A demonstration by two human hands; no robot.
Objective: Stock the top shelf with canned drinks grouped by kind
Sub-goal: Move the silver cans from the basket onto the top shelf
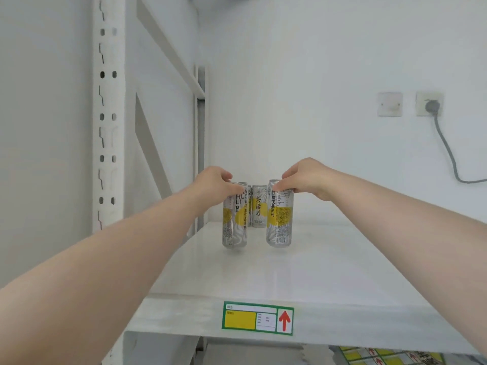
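Each hand clamped on a can top.
Left hand pinches left can, right hand pinches right can, flanking the back can.

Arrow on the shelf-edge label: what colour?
Red arrow on white, beside a yellow block, green border; head view shows it clearly.

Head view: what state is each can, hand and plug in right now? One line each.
Left can: upright, top gripped by left hand; cannot tell if it rests on the shelf.
Right can: upright, top pinched by right hand; same doubt.
Back can: upright on the shelf, untouched.
Fourth can: upright, mostly hidden behind the left can.
Plug: in the wall socket.
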